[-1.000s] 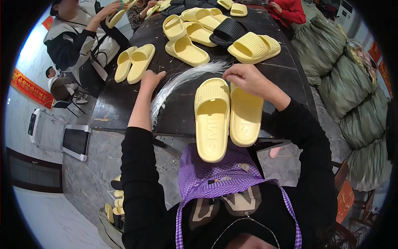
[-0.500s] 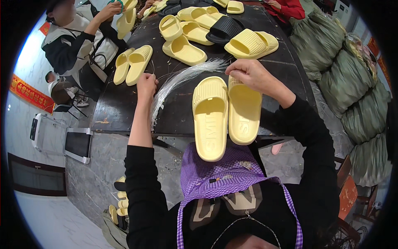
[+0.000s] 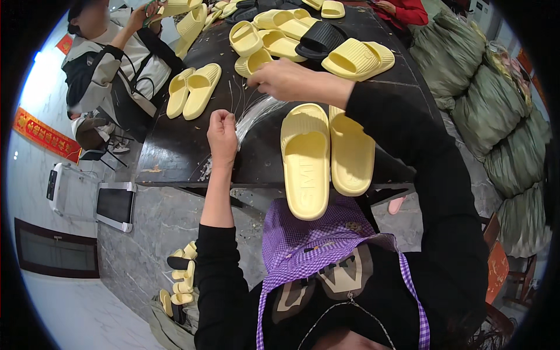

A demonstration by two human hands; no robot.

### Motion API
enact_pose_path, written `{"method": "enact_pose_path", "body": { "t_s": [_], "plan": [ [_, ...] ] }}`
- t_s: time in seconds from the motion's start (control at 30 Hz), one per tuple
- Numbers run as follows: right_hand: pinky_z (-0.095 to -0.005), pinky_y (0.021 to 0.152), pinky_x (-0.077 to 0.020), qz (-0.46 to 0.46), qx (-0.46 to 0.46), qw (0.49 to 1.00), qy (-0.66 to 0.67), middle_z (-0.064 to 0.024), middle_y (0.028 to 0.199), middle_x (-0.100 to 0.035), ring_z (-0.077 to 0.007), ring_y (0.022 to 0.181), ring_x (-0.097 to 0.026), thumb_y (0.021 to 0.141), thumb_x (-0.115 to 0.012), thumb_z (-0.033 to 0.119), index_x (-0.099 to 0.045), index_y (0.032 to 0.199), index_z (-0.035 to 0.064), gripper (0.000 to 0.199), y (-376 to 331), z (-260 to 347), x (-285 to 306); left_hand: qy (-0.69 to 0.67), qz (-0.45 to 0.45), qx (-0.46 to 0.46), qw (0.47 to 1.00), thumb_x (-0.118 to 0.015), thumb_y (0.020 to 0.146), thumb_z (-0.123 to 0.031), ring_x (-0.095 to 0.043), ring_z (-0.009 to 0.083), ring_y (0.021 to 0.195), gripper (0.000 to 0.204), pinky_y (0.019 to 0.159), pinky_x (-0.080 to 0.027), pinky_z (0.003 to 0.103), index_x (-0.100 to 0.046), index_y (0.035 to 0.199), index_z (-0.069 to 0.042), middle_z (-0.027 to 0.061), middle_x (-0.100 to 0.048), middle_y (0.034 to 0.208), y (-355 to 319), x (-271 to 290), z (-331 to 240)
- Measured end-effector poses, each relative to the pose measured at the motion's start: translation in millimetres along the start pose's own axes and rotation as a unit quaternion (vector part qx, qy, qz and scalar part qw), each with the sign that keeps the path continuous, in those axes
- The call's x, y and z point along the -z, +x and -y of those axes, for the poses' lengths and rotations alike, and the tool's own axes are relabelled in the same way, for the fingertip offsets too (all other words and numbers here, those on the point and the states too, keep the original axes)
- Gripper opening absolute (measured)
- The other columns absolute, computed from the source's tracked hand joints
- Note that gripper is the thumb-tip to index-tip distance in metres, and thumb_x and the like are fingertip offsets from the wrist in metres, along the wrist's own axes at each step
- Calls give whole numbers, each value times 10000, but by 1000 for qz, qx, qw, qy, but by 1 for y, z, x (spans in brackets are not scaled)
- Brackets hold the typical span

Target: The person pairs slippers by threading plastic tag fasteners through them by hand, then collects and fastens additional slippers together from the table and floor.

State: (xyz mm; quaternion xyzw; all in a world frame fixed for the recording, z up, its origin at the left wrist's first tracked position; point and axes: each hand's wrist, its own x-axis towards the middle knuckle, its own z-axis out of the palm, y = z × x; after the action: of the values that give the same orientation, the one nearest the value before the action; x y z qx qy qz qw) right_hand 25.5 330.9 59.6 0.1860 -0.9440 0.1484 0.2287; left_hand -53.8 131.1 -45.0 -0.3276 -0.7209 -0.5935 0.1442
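My left hand (image 3: 223,137) is closed in a pinch on thin clear plastic strands that rise above its fingertips. Across the table, my right hand (image 3: 284,80) has its fingers curled together; what they hold, if anything, is too small to make out. Beneath that hand lies a loose bundle of clear strands (image 3: 262,111), partly covered by it. A yellow slide slipper (image 3: 306,172) overhangs the table's front edge, toe strap away from me. Its mate (image 3: 353,157) lies beside it on the right, its strap mostly hidden by my right sleeve.
Another yellow pair (image 3: 201,93) stands at the table's left. Several yellow slippers (image 3: 283,44) and a black one (image 3: 321,39) lie farther back. A person (image 3: 105,64) at the left handles yellow slippers with a green-handled tool. Large green sacks (image 3: 461,87) line the right side.
My right hand has left the right slipper's strap and moved left over the strand bundle. My left hand has shifted slightly right. The co-worker's slippers have moved.
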Motion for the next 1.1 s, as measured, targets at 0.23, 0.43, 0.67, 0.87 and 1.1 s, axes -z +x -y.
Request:
{"method": "enact_pose_path", "body": {
  "t_s": [0.23, 0.43, 0.67, 0.87, 1.1],
  "plan": [
    [-354, 728, -469, 2, 152, 982, -114, -96, 869, -646, -278, 807, -614, 775, -574, 144, -679, 862, 104, 142, 35, -4, -42, -31, 2, -47, 998, -517, 883, -88, -459, 107, 592, 84, 558, -406, 241, -488, 847, -18, 38, -497, 661, -3, -2, -6],
    [-380, 693, -474, 82, 95, 991, -36, -101, 798, -653, -289, 795, -619, 759, -584, 158, -680, 816, 118, 119, 40, -11, -23, 9, -5, -29, 1000, -512, 871, -75, -473, 126, 594, 74, 564, -414, 260, -487, 843, -11, 56, -502, 674, -3, 7, -8],
    [-397, 664, -475, -13, -27, 998, 56, -149, 756, -638, -326, 721, -612, 760, -561, 144, -653, 816, 35, 152, 17, -16, 0, 120, 5, -68, 990, -495, 860, -77, -542, 285, 630, 79, 605, -441, 334, -490, 859, 1, 157, -541, 713, -6, 14, -8],
    [-393, 663, -478, -107, -147, 983, 24, -171, 761, -634, -330, 723, -611, 754, -551, 157, -654, 822, 22, 184, 2, -52, 23, 189, 11, 1, 982, -493, 863, -106, -573, 362, 712, 111, 637, -449, 394, -506, 878, 2, 201, -576, 765, -4, 12, -8],
    [-395, 656, -483, -189, -144, 971, 29, -177, 754, -631, -327, 707, -614, 754, -552, 150, -656, 799, 18, 175, -26, -65, 55, 275, 10, 1, 961, -505, 846, -113, -571, 403, 780, 141, 684, -443, 443, -536, 910, 9, 229, -587, 818, 11, 19, 2]
  ]
}}
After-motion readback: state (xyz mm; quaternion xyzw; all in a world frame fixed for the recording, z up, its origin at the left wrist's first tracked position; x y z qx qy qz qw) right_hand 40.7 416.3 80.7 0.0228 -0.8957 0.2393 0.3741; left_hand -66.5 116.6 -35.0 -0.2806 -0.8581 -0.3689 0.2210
